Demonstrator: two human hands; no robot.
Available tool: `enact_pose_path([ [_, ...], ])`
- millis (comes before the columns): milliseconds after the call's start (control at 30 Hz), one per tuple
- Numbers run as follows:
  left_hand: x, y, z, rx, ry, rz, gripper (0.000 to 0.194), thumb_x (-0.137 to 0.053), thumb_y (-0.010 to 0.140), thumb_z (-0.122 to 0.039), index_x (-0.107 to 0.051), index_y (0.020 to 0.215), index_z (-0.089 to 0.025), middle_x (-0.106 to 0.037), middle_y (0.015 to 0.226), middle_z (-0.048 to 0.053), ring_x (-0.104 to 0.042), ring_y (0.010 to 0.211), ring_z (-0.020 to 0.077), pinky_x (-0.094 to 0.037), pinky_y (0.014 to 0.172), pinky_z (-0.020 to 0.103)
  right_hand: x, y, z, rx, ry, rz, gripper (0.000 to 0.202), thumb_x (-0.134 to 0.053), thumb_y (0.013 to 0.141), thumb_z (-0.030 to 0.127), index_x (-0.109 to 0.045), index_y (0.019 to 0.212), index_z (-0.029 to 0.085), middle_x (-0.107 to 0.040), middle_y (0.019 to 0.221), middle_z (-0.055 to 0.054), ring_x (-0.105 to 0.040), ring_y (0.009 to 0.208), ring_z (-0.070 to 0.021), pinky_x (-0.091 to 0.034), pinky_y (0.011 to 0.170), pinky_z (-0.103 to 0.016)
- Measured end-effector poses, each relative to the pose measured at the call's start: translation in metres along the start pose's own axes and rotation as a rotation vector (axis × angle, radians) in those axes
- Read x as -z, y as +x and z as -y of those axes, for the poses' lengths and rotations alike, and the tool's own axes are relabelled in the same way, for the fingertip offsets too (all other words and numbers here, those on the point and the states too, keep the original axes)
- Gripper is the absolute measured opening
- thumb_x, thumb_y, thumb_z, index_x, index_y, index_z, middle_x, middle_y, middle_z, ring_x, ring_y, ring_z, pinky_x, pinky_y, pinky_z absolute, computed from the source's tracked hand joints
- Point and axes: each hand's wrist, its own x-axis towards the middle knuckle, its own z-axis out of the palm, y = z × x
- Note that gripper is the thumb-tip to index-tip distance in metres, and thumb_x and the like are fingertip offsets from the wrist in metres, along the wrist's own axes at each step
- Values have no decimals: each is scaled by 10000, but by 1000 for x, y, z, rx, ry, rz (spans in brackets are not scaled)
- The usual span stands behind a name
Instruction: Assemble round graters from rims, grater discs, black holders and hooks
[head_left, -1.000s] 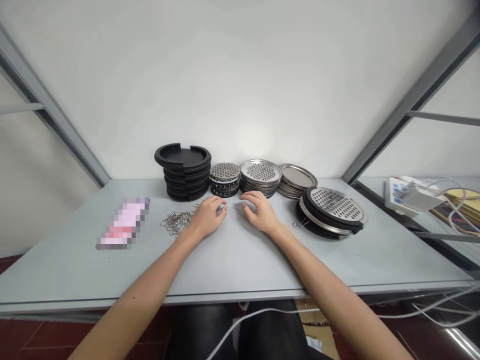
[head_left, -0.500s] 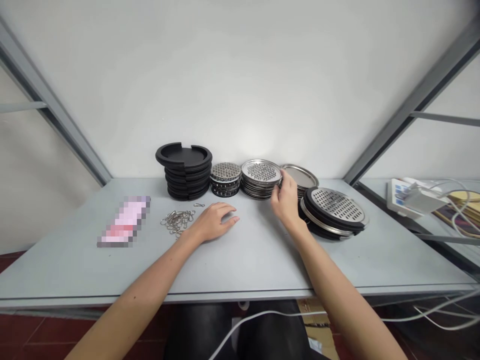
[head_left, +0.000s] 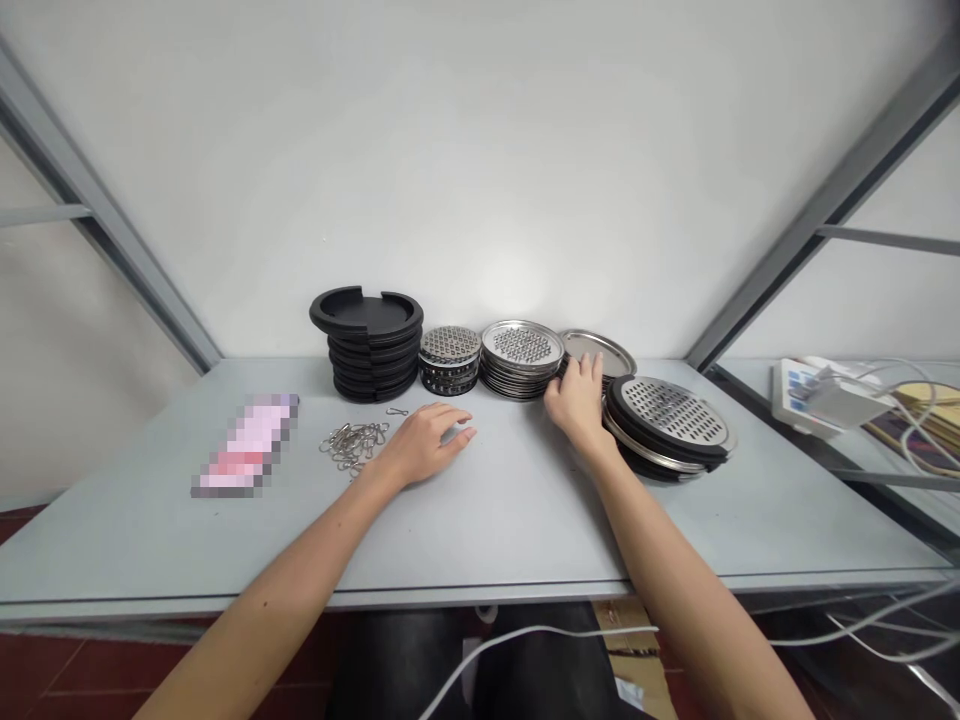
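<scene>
My left hand [head_left: 429, 440] rests on the table with its fingers stretched out and nothing in them, just right of a small pile of metal clips [head_left: 352, 445]. My right hand [head_left: 577, 398] reaches to the front of a stack of plain round metal trays [head_left: 598, 352]. Its fingers are stretched toward the rim; the thumb side is partly hidden, and no tray is lifted. Left of that hand is a stack of round grater plates with raised rims [head_left: 523, 346]. Close on its right leans a black-ringed round grater [head_left: 675, 410], tilted on other pieces.
Black ring-shaped holders [head_left: 367, 345] stand stacked at the back left, beside smaller perforated discs [head_left: 450, 345]. A pixelated phone-like object [head_left: 247, 445] lies on the left. Grey frame posts [head_left: 817, 200] flank the table. On the right, a power strip [head_left: 806, 395] has white cables.
My right hand has shifted slightly right, from beside the grater plates' rim to the front of the plain trays. My left hand stays in place.
</scene>
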Motion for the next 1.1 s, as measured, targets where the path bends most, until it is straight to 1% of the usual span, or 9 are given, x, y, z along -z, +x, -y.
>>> enact_pose_path([
  [167, 1, 0, -1, 7, -3, 3, 283, -480, 946, -359, -657, 1075, -178, -690, 1084, 79, -620, 1026, 225, -482, 931, 382, -3, 0, -2, -32, -32, 5, 466, -418, 810, 191, -482, 1173, -95, -426, 1342, -357, -228, 1372, -429, -249, 1076, -591],
  [367, 0, 0, 0, -20, -1, 7, 275, -455, 962, -323, -679, 1039, -184, -700, 1048, 74, -624, 995, 217, -484, 922, 379, -5, 0, -4, -40, -16, -6, 460, -437, 813, 212, -494, 1199, -32, -435, 1358, -315, -227, 1366, -430, -250, 1051, -613],
  [467, 0, 0, 0, -31, -7, 9, 270, -450, 964, -308, -687, 1022, -191, -703, 1027, 68, -627, 974, 211, -490, 906, 372, -5, 3, -5, -42, -12, -9, 442, -440, 805, 193, -505, 1188, -19, -472, 1315, -308, -296, 1321, -423, -262, 1037, -607],
  [600, 1, 1, -3, -43, -2, 10, 272, -447, 967, -303, -688, 1015, -187, -702, 1023, 67, -629, 971, 207, -490, 906, 362, -3, 10, -5, -74, 17, -27, 427, -426, 790, 143, -523, 1180, -3, -564, 1156, -281, -453, 1155, -384, -307, 1001, -569],
  [667, 1, 1, -4, -44, -4, 8, 269, -451, 965, -302, -688, 1018, -188, -702, 1023, 67, -631, 969, 207, -492, 903, 362, -4, 13, -5, -108, 45, -44, 445, -417, 777, 115, -516, 1195, 0, -577, 1105, -269, -486, 1086, -366, -325, 981, -552],
  [800, 0, 2, -6, -43, -22, 9, 275, -448, 963, -308, -689, 1027, -192, -699, 1030, 68, -633, 970, 206, -498, 903, 362, -8, 18, -4, -163, 100, -97, 509, -404, 751, 65, -470, 1252, 5, -565, 1087, -256, -484, 1058, -357, -323, 966, -556],
  [900, 0, 1, -7, -37, -36, 24, 282, -442, 966, -316, -684, 1038, -190, -694, 1039, 74, -632, 971, 203, -498, 901, 354, -8, 21, -3, -184, 121, -143, 521, -404, 736, 57, -466, 1251, 9, -561, 1070, -245, -487, 1042, -352, -332, 956, -551],
  [1000, 1, 1, -9, -33, -40, 40, 284, -436, 971, -319, -679, 1041, -190, -690, 1043, 73, -631, 968, 200, -495, 896, 344, -4, 23, -1, -157, 141, -191, 536, -411, 720, 57, -474, 1251, 25, -560, 1059, -230, -494, 1027, -345, -358, 940, -529],
  [1100, 1, 1, -10, -32, -28, 53, 285, -436, 972, -321, -677, 1033, -182, -687, 1040, 69, -628, 965, 200, -489, 896, 337, 2, 24, 0, -134, 172, -214, 524, -401, 735, 57, -493, 1251, 34, -561, 1062, -222, -499, 1029, -335, -381, 934, -499],
])
